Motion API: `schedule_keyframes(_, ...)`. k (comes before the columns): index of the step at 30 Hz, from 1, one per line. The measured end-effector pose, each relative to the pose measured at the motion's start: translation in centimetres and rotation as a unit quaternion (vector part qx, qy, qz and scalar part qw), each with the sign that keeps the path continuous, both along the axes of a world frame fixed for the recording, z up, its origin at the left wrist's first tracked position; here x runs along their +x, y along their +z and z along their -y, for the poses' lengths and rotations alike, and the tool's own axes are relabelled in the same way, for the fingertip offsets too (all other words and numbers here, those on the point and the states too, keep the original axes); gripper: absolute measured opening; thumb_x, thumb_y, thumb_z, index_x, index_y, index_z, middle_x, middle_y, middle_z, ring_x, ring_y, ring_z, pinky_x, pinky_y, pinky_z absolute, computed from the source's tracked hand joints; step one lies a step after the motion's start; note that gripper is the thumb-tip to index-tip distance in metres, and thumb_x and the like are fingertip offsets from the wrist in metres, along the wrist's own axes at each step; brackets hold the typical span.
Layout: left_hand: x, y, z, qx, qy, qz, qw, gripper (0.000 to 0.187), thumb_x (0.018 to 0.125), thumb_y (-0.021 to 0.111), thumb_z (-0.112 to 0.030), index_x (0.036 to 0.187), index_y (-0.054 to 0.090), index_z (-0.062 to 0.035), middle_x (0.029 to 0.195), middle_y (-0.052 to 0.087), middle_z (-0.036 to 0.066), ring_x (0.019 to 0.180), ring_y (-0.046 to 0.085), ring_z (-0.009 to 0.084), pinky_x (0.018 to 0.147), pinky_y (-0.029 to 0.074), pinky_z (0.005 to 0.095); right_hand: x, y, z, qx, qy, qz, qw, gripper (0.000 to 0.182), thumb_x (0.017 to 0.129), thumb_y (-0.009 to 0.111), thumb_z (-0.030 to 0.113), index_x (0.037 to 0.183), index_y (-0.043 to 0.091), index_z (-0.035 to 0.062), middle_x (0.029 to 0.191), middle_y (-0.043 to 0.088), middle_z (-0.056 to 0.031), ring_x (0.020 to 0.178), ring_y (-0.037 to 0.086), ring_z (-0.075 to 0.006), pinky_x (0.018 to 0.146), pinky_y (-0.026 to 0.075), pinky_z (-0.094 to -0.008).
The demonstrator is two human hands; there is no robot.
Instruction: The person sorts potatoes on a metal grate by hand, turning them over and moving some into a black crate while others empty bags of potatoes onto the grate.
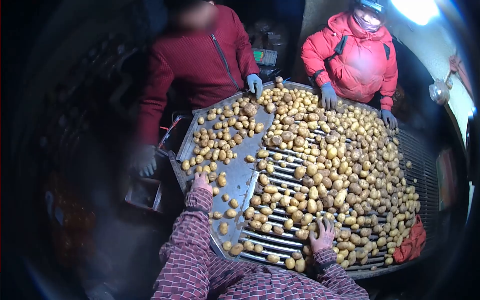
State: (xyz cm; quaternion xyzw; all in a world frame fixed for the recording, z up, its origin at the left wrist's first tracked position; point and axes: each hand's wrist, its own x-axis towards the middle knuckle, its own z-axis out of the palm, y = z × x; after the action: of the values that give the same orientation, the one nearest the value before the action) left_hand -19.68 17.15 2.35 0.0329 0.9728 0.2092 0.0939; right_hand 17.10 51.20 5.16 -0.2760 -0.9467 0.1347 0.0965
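Potatoes [340, 198]: A big heap sits on the bars [425, 150], and a smaller, loose bunch lies on the flat plate [239, 182].
Left hand [201, 181]: It is over the plate, at the bottom end of the small bunch, touching or just beside some potatoes. I cannot tell if its fingers hold one.
Right hand [324, 236]: It lies on the near side of the heap with its fingers spread wide. I see no potato gripped, but the palm is hidden.
Bars: Gaps show between them. It seems best to keep fingertips on top of the potatoes, out of the gaps.
Plate: It looks smooth, so a soft, slow push should do; a hard one might send potatoes over the edge.
Heap: Potatoes lean on each other, so taking from the top looks safest.
Gloves [328, 96]: Two other people wear them; three are by the far side, so it's wise to leave them room.
Cloth [412, 242]: It is red and lies beside the heap.
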Motion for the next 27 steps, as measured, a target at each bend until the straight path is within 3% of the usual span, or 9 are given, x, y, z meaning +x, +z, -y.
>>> schedule_keyframes(3, -1.1, 2.7, -1.8, -0.114, -0.02, 0.127, 0.985, 0.07, 0.071, 0.079, -0.015, 0.134, 0.049, -0.0129, 0.141, 0.037, 0.018, 0.125, 0.047, 0.0346, 0.101, 0.045, 0.0434, 0.0, -0.2, -0.2, 0.004, 0.001, 0.005, 1.0, 0.054, 0.072, 0.072, 0.028, 0.122, 0.06, 0.0118, 0.133, 0.048, -0.0139, 0.129, 0.038, -0.0376, 0.108, 0.03, -0.051)
schedule_keyframes(7, -3.3, 0.0, -1.6, -0.041, 0.019, 0.121, 0.992, 0.064, 0.07, 0.071, -0.008, 0.131, 0.052, -0.0068, 0.143, 0.037, 0.019, 0.13, 0.042, 0.0339, 0.106, 0.041, 0.0362, -0.2, 0.1, -0.1, -0.001, -0.007, 0.007, 1.0, 0.052, 0.072, 0.072, 0.027, 0.121, 0.06, 0.0119, 0.132, 0.048, -0.0142, 0.128, 0.039, -0.0377, 0.107, 0.03, -0.0514)
schedule_keyframes(11, -1.3, -2.8, -0.3, 0.115, 0.048, 0.044, 0.991, 0.049, 0.072, 0.063, 0.004, 0.12, 0.058, -0.0085, 0.118, 0.055, 0.012, 0.112, 0.054, 0.0229, 0.094, 0.048, 0.0368, -0.2, 0.2, -0.1, 0.004, 0.0, -0.006, 1.0, 0.051, 0.072, 0.072, 0.026, 0.12, 0.06, 0.0119, 0.131, 0.049, -0.0147, 0.128, 0.039, -0.0378, 0.107, 0.031, -0.0517)
schedule_keyframes(14, 3.2, -1.4, 1.0, 0.466, 0.213, 0.127, 0.849, 0.05, 0.072, 0.06, 0.009, 0.119, 0.058, -0.0095, 0.114, 0.056, 0.007, 0.106, 0.054, 0.0194, 0.089, 0.049, 0.036, 0.1, -0.5, -0.4, -0.002, 0.0, -0.002, 1.0, 0.052, 0.073, 0.072, 0.027, 0.121, 0.059, 0.0125, 0.132, 0.048, -0.0144, 0.127, 0.039, -0.0374, 0.107, 0.031, -0.0508)
schedule_keyframes(16, 6.9, -1.3, 4.0, 0.448, 0.153, -0.067, 0.879, 0.052, 0.073, 0.059, 0.009, 0.121, 0.057, -0.0103, 0.11, 0.056, 0.006, 0.101, 0.054, 0.0187, 0.087, 0.049, 0.033, 0.3, -0.7, -0.3, 0.002, -0.011, 0.012, 1.0, 0.053, 0.073, 0.071, 0.028, 0.122, 0.058, 0.0132, 0.133, 0.047, -0.014, 0.128, 0.039, -0.0371, 0.108, 0.031, -0.0505)
schedule_keyframes(18, 10.1, -3.3, 9.1, 0.519, 0.239, -0.068, 0.818, 0.052, 0.074, 0.059, 0.008, 0.124, 0.054, -0.0084, 0.112, 0.056, 0.006, 0.102, 0.054, 0.0189, 0.089, 0.048, 0.033, 0.2, -0.5, -0.3, 0.003, -0.008, 0.014, 1.0, 0.054, 0.074, 0.07, 0.03, 0.124, 0.058, 0.0142, 0.133, 0.047, -0.0136, 0.128, 0.038, -0.0367, 0.107, 0.032, -0.0505)
schedule_keyframes(19, 12.8, 1.7, 9.7, 0.476, 0.325, -0.001, 0.817, 0.051, 0.076, 0.059, 0.007, 0.125, 0.052, -0.0035, 0.117, 0.056, 0.008, 0.108, 0.053, 0.0201, 0.095, 0.045, 0.0339, 0.2, -0.4, -0.3, 0.008, -0.002, 0.016, 1.0, 0.054, 0.074, 0.07, 0.031, 0.124, 0.058, 0.015, 0.134, 0.047, -0.0135, 0.128, 0.038, -0.0367, 0.107, 0.032, -0.0504)
schedule_keyframes(23, 20.4, -6.1, 24.2, 0.301, 0.346, -0.159, 0.874, 0.054, 0.075, 0.057, 0.013, 0.128, 0.049, 0.0023, 0.128, 0.051, 0.015, 0.12, 0.05, 0.0271, 0.107, 0.038, 0.0384, -0.5, 0.4, -0.9, -0.001, 0.022, 0.067, 0.997, 0.063, 0.075, 0.069, 0.036, 0.133, 0.053, 0.0205, 0.14, 0.043, -0.011, 0.129, 0.038, -0.0382, 0.107, 0.033, -0.0511)
schedule_keyframes(27, 27.3, -7.5, 31.8, 0.045, 0.438, -0.035, 0.897, 0.068, 0.073, 0.068, 0.001, 0.136, 0.045, -0.0077, 0.141, 0.033, 0.021, 0.127, 0.042, 0.0349, 0.106, 0.041, 0.0436, -0.5, -0.3, -0.2, -0.01, 0.024, 0.079, 0.997, 0.063, 0.078, 0.066, 0.042, 0.135, 0.051, 0.0205, 0.145, 0.038, -0.0113, 0.131, 0.034, -0.0426, 0.107, 0.033, -0.0536)
